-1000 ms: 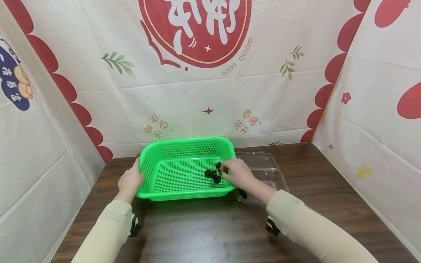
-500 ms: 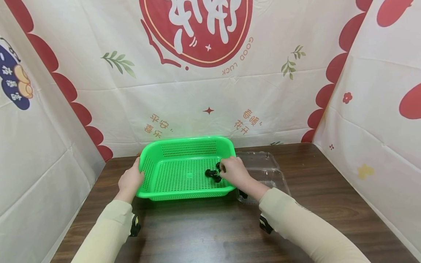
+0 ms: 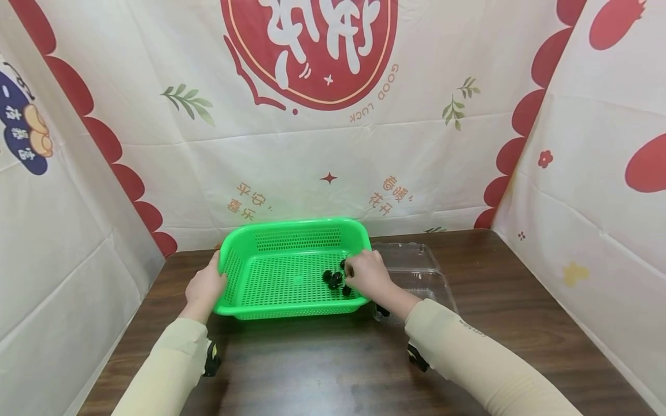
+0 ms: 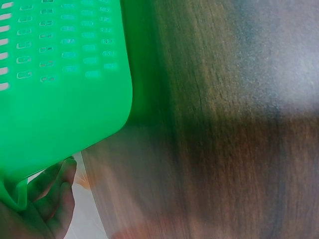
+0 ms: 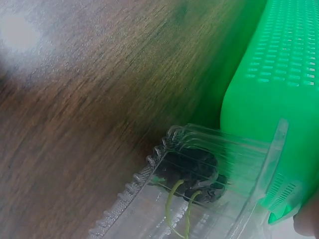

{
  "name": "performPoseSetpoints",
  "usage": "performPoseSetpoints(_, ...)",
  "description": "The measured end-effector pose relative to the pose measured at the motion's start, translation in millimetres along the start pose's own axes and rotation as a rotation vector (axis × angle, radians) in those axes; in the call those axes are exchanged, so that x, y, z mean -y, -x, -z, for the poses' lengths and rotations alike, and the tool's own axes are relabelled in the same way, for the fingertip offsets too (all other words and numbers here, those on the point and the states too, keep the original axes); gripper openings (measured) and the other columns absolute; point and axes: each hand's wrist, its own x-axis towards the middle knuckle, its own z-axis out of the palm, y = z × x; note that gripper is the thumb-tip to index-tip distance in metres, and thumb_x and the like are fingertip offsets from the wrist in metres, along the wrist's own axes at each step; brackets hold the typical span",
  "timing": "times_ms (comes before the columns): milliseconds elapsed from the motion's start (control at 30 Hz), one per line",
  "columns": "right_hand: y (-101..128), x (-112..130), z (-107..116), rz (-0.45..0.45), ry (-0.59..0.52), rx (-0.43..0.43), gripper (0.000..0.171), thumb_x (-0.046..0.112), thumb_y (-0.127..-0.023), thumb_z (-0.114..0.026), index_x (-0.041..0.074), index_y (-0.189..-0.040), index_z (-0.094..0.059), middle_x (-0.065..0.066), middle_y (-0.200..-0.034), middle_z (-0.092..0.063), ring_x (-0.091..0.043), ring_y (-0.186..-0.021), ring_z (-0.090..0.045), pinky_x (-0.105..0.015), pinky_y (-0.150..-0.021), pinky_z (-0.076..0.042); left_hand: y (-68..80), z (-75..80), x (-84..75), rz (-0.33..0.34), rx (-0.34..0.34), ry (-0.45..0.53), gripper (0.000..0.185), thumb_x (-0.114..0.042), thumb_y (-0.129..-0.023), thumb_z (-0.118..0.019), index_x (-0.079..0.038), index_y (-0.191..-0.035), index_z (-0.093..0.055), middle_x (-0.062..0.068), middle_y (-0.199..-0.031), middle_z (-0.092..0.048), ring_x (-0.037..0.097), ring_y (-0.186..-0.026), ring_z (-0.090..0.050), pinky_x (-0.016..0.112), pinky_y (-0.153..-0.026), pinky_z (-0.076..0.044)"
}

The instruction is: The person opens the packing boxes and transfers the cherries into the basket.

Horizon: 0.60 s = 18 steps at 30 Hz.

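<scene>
A green plastic basket (image 3: pixel 295 309) with perforated walls stands against the back cloth. My left hand (image 3: pixel 205 286) grips its left rim; in the left wrist view, the fingers (image 4: pixel 62 196) lie round the rim's edge. At the basket's right side my right hand (image 3: pixel 368 276) reaches over the rim with curled fingers, pinching among dark cherries; its fingertips are mostly hidden. Several cherries (image 3: pixel 333 279) lie on the basket floor beside it. A clear plastic clamshell box (image 3: pixel 441 289) sits open on the right. Inside it are dark cherries (image 5: pixel 192 167) with green stems.
The brown wooden table (image 3: pixel 312 370) carries the basket and box. Printed white cloth (image 3: pixel 291 156) rises directly behind and on both sides. My right forearm (image 3: pixel 458 346) passes over the box's near part.
My right hand has shifted slightly left and closer over the cherries. The cherries below it are more spread out on the basket floor. My left hand keeps its place on the rim.
</scene>
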Motion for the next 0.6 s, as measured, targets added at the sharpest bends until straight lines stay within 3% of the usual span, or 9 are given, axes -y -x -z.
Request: performPoseSetpoints(600, -2.4, -1.7, -1.7, 0.028, 0.059, 0.041, 0.027, 0.009, -0.08, -0.07, 0.027, -0.064, -0.059, 0.015, -0.059, -0.049, -0.015, -0.069, -0.038, -0.04, -0.079, -0.028, -1.6, -0.6, 0.4, 0.001, 0.001, 0.005, 0.065, -0.017, -0.099, -0.047, -0.005, -0.155, -0.017, 0.03, -0.121, -0.058, 0.038, -0.088, -0.06, 0.05, -0.067, -0.046)
